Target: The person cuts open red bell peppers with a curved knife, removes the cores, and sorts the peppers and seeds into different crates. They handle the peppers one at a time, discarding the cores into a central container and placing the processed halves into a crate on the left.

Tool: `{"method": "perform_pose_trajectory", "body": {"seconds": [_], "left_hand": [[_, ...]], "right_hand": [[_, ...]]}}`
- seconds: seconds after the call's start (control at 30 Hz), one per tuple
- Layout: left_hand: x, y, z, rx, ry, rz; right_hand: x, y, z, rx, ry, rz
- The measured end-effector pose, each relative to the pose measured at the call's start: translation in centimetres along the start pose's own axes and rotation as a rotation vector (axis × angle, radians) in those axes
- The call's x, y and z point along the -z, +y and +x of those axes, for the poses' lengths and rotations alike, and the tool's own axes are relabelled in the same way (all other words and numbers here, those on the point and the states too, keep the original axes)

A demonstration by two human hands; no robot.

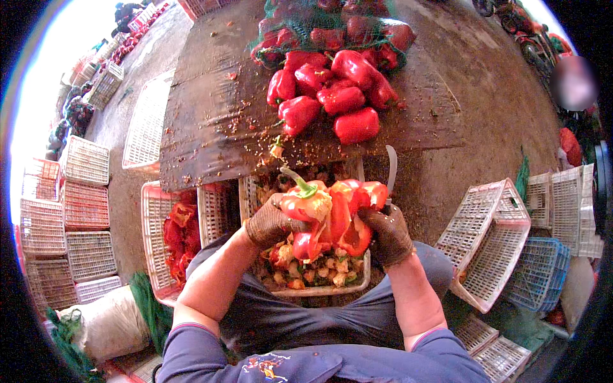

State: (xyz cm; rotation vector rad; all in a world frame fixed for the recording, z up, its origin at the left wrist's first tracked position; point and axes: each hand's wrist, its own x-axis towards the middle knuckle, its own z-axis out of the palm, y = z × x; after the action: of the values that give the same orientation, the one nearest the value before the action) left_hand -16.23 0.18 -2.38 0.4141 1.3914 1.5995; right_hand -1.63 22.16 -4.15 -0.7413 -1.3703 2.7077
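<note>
One brown counter [211,121] spreads ahead of the person, bearing one green net [325,35] of red peppers, too bunched to count. About seven crates [86,203] stack at the far left; one blue crate [536,271] stands at the right, partly behind a tilted white crate [469,233]. One pale sack [105,324] lies at the lower left. Between the knees sits one core crate [322,292], its cores too many to count; the hands stand in the way of its middle. Left of it, one crate [155,265] holds red pieces [182,239]. About eight loose peppers [341,99] lie in front of the net. Two gloved hands, left [274,225] and right [388,236], meet above the core crate, fingers grasping one opened pepper [341,220]. The right also grips one knife [392,167], its curved blade pointing up. One stray core [276,150] lies near the counter's near edge, among scattered seeds.
</note>
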Motion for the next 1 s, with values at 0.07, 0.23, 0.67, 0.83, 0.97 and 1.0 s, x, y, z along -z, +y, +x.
{"method": "perform_pose_trajectory", "body": {"seconds": [0.07, 0.23, 0.67, 0.83, 0.97, 1.0], "left_hand": [[0.6, -0.8, -0.1, -0.027, 0.103, -0.080], [-0.1, -1.0, 0.0, -0.130, 0.439, -0.086], [-6.2, -3.8, -0.5, -0.266, 0.239, 0.231], [-4.6, -3.3, -1.5, -0.005, 0.063, 0.079], [-3.0, -3.3, -2.4, 0.025, -0.126, -0.091], [-2.7, -2.9, -2.5, 0.042, -0.088, 0.029]], "right_hand": [[-0.4, -0.5, 0.0, -0.007, 0.076, -0.072], [-0.4, -1.1, -0.2, 0.192, 0.196, -0.291], [-2.7, -0.5, -1.4, 0.270, -0.026, -0.668], [-2.3, -0.9, -2.0, 0.146, -0.127, -0.584], [-2.8, -2.3, -2.9, 0.064, -0.187, -0.323], [-2.4, -2.4, -2.9, 0.064, -0.182, -0.402]]}}
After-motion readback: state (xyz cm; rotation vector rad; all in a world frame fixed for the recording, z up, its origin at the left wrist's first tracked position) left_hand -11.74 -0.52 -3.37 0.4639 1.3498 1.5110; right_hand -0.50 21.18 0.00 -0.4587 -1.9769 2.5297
